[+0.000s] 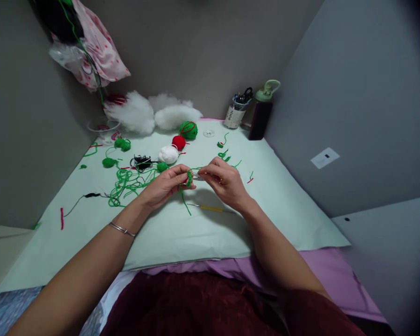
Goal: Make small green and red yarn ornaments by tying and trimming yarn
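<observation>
My left hand (164, 185) is closed in a pinch on a small green crocheted piece (189, 178) with a bit of red at its edge. My right hand (224, 179) is closed on a thin metal tool (198, 176), a needle or hook, whose tip meets the green piece. A green yarn tail hangs from the piece down to the pale green sheet (294, 205). Both hands hover just above the sheet, near its middle. A yellow-handled crochet hook (212, 208) lies on the sheet right below them.
Loose green yarn (126, 183), a white ball (168, 154), a red ball (178, 142) and a green ball (188, 129) lie behind the hands. White stuffing (150, 115) sits at the back wall. A cup of tools (236, 112) and a bottle (262, 114) stand back right.
</observation>
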A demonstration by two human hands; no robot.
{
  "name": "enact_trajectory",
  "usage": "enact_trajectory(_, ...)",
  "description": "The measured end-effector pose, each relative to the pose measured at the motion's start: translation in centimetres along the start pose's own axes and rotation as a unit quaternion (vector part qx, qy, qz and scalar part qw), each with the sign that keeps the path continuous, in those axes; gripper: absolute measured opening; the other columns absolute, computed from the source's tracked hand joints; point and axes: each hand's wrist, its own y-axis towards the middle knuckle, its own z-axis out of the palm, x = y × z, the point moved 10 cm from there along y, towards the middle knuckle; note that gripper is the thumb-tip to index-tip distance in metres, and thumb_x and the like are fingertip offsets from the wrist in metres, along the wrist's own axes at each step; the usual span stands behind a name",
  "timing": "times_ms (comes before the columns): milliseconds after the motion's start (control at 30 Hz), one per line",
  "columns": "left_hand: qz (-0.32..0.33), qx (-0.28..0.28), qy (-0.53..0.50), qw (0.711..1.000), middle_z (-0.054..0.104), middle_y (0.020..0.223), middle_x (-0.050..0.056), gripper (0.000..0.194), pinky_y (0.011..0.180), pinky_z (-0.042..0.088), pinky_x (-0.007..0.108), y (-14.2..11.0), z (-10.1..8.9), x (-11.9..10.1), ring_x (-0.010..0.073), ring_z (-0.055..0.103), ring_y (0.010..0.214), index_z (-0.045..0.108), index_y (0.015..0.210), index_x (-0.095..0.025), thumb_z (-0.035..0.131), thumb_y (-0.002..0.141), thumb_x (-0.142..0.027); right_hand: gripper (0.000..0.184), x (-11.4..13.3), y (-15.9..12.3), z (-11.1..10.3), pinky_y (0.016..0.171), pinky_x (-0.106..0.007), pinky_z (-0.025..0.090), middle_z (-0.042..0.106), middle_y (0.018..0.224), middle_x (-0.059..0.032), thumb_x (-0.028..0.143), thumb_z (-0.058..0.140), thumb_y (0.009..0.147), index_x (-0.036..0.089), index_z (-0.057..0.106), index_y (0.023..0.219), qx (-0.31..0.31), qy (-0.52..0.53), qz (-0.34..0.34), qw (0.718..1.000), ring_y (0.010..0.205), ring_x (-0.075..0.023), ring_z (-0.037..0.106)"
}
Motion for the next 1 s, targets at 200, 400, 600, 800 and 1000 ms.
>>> enact_trajectory(200, -0.004, -0.001, -0.006, 1.000, 0.063, 0.087, 0.000, 0.022, 0.085, 0.055, 0.031, 0.0, -0.2, 0.3, 0.0114, 0.062, 0.078, 0.068, 0.091, -0.015, 0.079, 0.081, -0.032, 0.013, 0.3, 0.0, 0.2, 0.066, -0.027, 0.040, 0.054, 0.083, -0.0010, 0.017, 0.056, 0.097, 0.021, 0.068, 0.095, 0.003, 0.010, -0.019, 1.000, 0.070, -0.0113, 0.050)
enact_trajectory(400, -0.005, 0.008, -0.006, 1.000, 0.060, 0.089, 0.001, 0.021, 0.085, 0.055, 0.030, 0.0, 0.0, 0.4, 0.0111, 0.061, 0.079, 0.068, 0.089, -0.014, 0.078, 0.081, -0.030, 0.012, 0.2, -0.1, 1.0, 0.065, -0.026, 0.039, 0.054, 0.081, -0.0006, 0.017, 0.055, 0.098, 0.020, 0.066, 0.093, 0.010, 0.037, 0.004, 0.999, 0.068, -0.0113, 0.048)
enact_trajectory(600, -0.003, 0.002, -0.001, 1.000, 0.061, 0.090, 0.000, 0.022, 0.086, 0.053, 0.029, 0.1, -0.2, 0.3, 0.0108, 0.062, 0.080, 0.068, 0.089, -0.015, 0.079, 0.080, -0.031, 0.012, 0.1, -0.1, 1.2, 0.065, -0.026, 0.038, 0.055, 0.080, -0.0002, 0.017, 0.055, 0.097, 0.020, 0.066, 0.093, 0.017, 0.045, 0.015, 0.999, 0.068, -0.0116, 0.048)
enact_trajectory(800, 0.014, -0.034, 0.039, 0.999, 0.062, 0.090, 0.000, 0.023, 0.084, 0.051, 0.027, 0.0, -0.7, -0.2, 0.0115, 0.062, 0.080, 0.068, 0.088, -0.017, 0.081, 0.078, -0.033, 0.010, -0.4, -0.2, 1.7, 0.066, -0.026, 0.039, 0.056, 0.080, 0.0003, 0.017, 0.057, 0.096, 0.020, 0.065, 0.092, 0.027, 0.053, 0.030, 0.998, 0.069, -0.0113, 0.049)
enact_trajectory(1000, 0.011, -0.029, 0.033, 0.999, 0.061, 0.088, 0.000, 0.023, 0.084, 0.052, 0.028, 0.0, -0.4, 0.0, 0.0111, 0.060, 0.078, 0.068, 0.088, -0.016, 0.080, 0.078, -0.033, 0.007, -0.6, -0.2, 1.9, 0.066, -0.026, 0.039, 0.057, 0.081, 0.0004, 0.018, 0.059, 0.096, 0.019, 0.062, 0.089, 0.012, 0.058, 0.035, 0.998, 0.068, -0.0103, 0.049)
